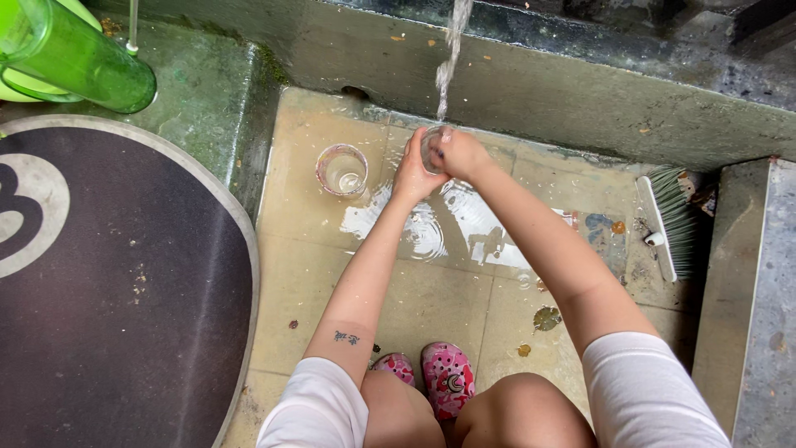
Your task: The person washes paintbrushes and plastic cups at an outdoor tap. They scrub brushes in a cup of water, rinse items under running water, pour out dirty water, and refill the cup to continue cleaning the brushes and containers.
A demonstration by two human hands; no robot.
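Note:
I crouch over a wet tiled floor basin. My left hand and my right hand both grip a clear drinking glass held under a falling stream of water. The fingers of my right hand reach into the glass. A second clear glass stands upright on the tiles to the left of my hands, with water in it.
A concrete wall bounds the basin at the back. A scrub brush lies at the right edge. A round black mat and a green plastic container lie to the left. My pink clogs are below.

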